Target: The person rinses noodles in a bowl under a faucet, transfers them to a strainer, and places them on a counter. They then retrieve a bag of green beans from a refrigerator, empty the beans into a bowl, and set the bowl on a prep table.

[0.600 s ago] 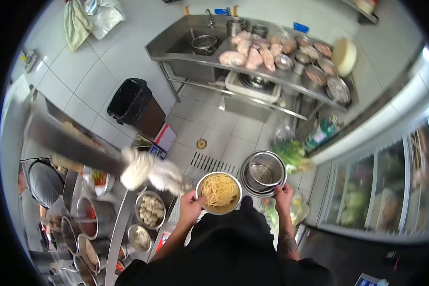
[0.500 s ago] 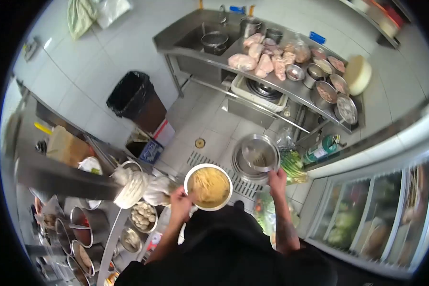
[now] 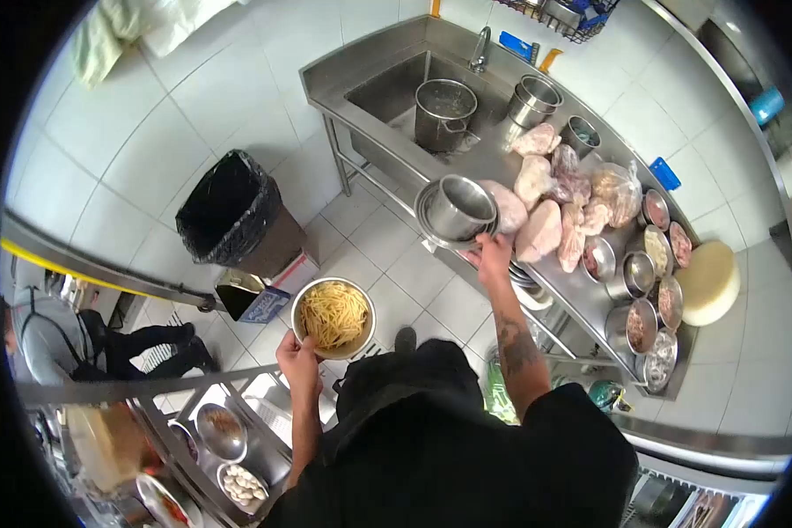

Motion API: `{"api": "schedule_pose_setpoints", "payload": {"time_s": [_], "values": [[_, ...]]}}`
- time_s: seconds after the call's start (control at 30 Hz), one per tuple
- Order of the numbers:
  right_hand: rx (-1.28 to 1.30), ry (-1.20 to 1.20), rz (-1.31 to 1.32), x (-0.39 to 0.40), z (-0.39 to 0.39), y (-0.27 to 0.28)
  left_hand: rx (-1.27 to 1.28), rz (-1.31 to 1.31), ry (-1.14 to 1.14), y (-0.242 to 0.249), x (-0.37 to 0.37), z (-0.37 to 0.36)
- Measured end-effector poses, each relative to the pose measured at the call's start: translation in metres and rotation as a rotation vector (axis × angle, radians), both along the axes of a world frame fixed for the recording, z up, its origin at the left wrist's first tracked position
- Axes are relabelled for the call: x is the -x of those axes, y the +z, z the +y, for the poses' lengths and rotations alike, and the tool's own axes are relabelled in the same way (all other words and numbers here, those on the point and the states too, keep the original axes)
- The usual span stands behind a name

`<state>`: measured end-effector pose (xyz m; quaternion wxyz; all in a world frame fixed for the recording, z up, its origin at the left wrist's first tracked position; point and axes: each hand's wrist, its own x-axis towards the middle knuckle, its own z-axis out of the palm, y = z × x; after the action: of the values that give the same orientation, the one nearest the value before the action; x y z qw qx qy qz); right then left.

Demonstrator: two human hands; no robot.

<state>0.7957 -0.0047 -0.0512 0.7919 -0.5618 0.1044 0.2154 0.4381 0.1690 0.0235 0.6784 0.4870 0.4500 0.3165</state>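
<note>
My left hand point(image 3: 299, 359) is closed on the near-left rim of a round metal bowl point(image 3: 370, 327). Pale yellow cut strips point(image 3: 333, 314), which look like raw potato fries, fill it. My right hand point(image 3: 491, 257) grips the edge of some nested metal bowls point(image 3: 429, 231), with a deeper metal pot point(image 3: 463, 209) sitting inside them. This stack overlaps the front edge of the steel counter, close to the raw poultry pieces point(image 3: 538, 233).
The steel sink point(image 3: 383, 92) holds a dark metal pot point(image 3: 445, 114). Several metal containers of meat point(image 3: 640, 326) line the counter's right end. A bin with a black bag point(image 3: 229, 207) stands left on the tiled floor. Another person point(image 3: 48, 339) is at far left.
I have moved nearer the sink counter and turned. The stacked bowls have gone from above the floor to the counter's front edge. Another person has come into view at left.
</note>
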Motion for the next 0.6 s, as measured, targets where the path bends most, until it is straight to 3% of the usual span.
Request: {"api": "schedule_pose_setpoints", "payload": {"time_s": [0.13, 0.2, 0.27, 0.37, 0.43, 0.47, 0.53, 0.57, 0.6], "values": [[0.067, -0.026, -0.014, -0.126, 0.078, 0.007, -0.011, -0.028, 0.077, 0.017, -0.066, 0.054], [0.19, -0.006, -0.143, -0.227, 0.115, -0.046, -0.013, 0.031, 0.109, 0.003, -0.097, 0.084], [0.325, -0.051, -0.185, -0.286, 0.151, -0.018, 0.074, 0.046, 0.131, 0.002, -0.133, 0.101], [0.381, -0.003, -0.216, -0.431, 0.194, -0.08, 0.118, 0.105, 0.196, -0.012, -0.187, 0.131], [0.958, 0.188, -0.521, -0.517, 0.229, -0.091, 0.143, 0.225, 0.176, -0.026, -0.222, 0.16], [0.943, 0.193, -0.515, -0.545, 0.249, -0.09, 0.142, 0.28, 0.174, -0.029, -0.239, 0.174], [1.362, 0.2, -0.732, -0.575, 0.286, -0.072, 0.043, 0.335, 0.146, -0.027, -0.273, 0.199], [1.349, 0.205, -0.698, -0.594, 0.311, -0.101, -0.031, 0.401, 0.069, -0.032, -0.278, 0.216], [1.313, 0.226, -0.929, -0.63, 0.337, -0.158, 0.011, 0.368, 0.065, -0.03, -0.292, 0.232]]}}
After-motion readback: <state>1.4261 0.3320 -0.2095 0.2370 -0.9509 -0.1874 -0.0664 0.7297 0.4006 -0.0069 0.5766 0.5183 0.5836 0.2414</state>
